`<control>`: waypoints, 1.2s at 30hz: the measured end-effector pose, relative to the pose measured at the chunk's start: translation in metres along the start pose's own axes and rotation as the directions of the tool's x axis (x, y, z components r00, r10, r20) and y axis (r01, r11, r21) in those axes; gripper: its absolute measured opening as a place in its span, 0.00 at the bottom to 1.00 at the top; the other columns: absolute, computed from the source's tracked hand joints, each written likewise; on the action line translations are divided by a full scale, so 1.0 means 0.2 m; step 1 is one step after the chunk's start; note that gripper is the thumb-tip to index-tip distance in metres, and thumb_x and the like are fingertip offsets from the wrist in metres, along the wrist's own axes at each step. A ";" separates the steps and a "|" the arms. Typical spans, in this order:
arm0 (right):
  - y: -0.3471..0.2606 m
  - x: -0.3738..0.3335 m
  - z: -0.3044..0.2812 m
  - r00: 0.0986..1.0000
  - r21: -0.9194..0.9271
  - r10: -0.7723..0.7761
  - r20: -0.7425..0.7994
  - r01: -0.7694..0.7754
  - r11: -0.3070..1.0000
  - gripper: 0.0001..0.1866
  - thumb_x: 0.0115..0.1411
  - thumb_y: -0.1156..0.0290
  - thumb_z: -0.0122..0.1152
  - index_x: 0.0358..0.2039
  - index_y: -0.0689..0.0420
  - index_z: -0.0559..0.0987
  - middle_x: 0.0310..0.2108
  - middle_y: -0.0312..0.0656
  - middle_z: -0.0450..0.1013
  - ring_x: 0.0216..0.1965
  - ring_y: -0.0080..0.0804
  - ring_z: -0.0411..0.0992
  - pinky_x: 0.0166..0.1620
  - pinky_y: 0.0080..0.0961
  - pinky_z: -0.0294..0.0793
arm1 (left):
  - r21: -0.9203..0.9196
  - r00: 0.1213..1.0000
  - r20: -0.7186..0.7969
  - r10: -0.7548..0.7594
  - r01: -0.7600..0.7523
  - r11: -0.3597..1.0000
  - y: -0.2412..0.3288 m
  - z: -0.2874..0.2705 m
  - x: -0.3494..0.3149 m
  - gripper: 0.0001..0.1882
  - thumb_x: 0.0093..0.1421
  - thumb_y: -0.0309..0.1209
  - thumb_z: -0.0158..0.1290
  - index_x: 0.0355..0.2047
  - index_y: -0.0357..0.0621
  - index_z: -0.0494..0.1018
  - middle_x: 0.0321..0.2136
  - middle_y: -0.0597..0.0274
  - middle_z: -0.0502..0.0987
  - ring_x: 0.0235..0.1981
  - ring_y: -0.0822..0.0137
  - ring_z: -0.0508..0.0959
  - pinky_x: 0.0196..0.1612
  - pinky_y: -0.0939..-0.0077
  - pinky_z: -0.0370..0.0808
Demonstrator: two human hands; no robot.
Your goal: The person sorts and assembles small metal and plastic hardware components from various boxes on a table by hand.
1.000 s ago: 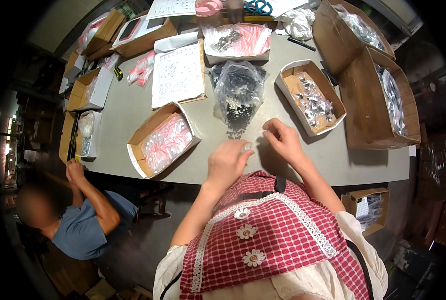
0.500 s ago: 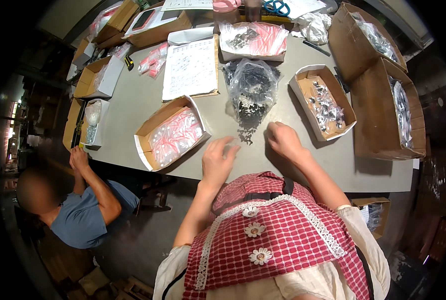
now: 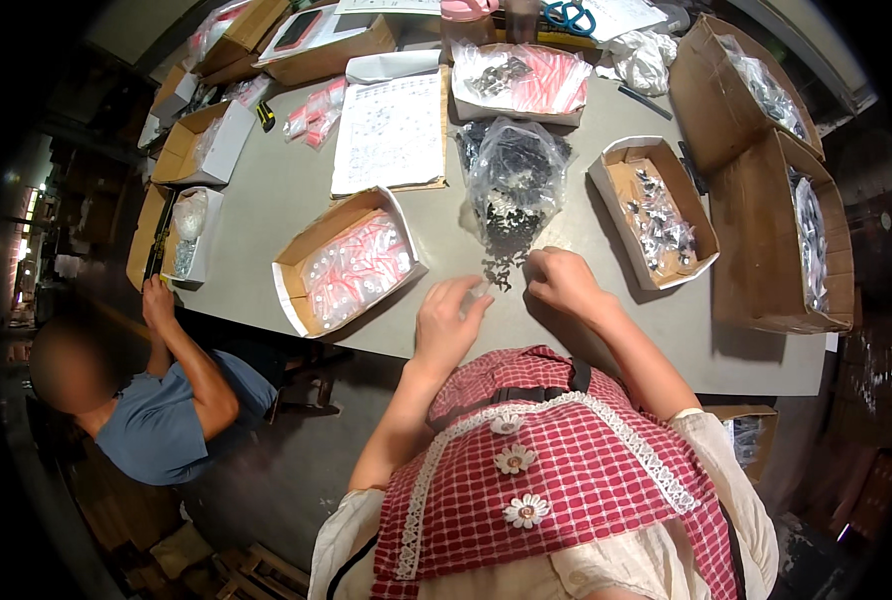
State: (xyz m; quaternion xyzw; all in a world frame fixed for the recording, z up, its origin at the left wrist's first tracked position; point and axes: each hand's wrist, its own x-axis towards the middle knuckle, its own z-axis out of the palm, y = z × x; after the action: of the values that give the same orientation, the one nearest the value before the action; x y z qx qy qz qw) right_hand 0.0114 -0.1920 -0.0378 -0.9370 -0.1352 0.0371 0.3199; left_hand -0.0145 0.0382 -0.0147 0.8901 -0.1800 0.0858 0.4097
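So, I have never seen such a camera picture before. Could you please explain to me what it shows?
There is no machine here: a person works with two bare hands. The camera sits on that person's head and looks down; its wide lens bends straight edges. On the grey table lies a clear bag, with small dark parts at its near end. Open boxes of little items stand left and right. The left hand pinches something small and clear, possibly a little bag. The right hand is beside the dark parts; whether it holds anything is unclear.
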 end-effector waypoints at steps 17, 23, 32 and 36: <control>0.05 -0.03 -0.04 0.957 0.047 -0.066 -0.284 0.082 0.996 0.08 0.52 0.76 0.59 0.35 0.60 0.76 0.30 0.47 0.72 0.34 0.45 0.74 0.37 0.37 0.74 | -0.064 0.999 0.051 0.010 -0.006 0.998 0.04 0.04 0.03 0.15 0.54 0.29 0.63 0.41 0.40 0.77 0.38 0.51 0.80 0.42 0.49 0.77 0.46 0.60 0.74; 0.04 -0.04 0.03 0.973 -0.268 -0.118 -0.197 0.062 0.961 0.09 0.51 0.76 0.58 0.35 0.59 0.74 0.29 0.48 0.72 0.35 0.50 0.74 0.38 0.41 0.75 | -0.045 0.997 0.019 0.079 -0.078 0.996 0.03 0.06 0.03 0.15 0.54 0.28 0.63 0.41 0.39 0.77 0.38 0.53 0.80 0.40 0.52 0.78 0.43 0.63 0.74; 0.18 -0.09 -0.03 0.911 0.834 0.338 0.235 -0.368 0.411 0.08 0.55 0.79 0.63 0.35 0.62 0.76 0.30 0.37 0.75 0.26 0.24 0.75 0.30 0.20 0.76 | -0.084 0.991 0.028 0.131 -0.128 0.988 0.06 0.10 0.00 0.15 0.53 0.28 0.63 0.41 0.39 0.77 0.38 0.53 0.80 0.41 0.53 0.78 0.43 0.63 0.75; 0.02 -0.16 -0.13 0.885 0.922 0.321 0.338 -0.380 0.075 0.07 0.57 0.77 0.63 0.37 0.61 0.76 0.30 0.37 0.75 0.29 0.24 0.77 0.33 0.19 0.79 | -0.114 0.985 0.057 0.160 -0.153 0.982 0.08 0.12 0.01 0.15 0.53 0.28 0.63 0.42 0.39 0.77 0.39 0.53 0.80 0.41 0.53 0.78 0.43 0.64 0.75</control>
State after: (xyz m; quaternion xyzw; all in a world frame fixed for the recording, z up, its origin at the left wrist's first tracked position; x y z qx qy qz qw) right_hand -0.0148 -0.2190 -0.0194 -0.5146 0.1410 0.2114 0.8189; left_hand -0.0198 0.0101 -0.0183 0.8517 -0.2674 0.0784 0.4437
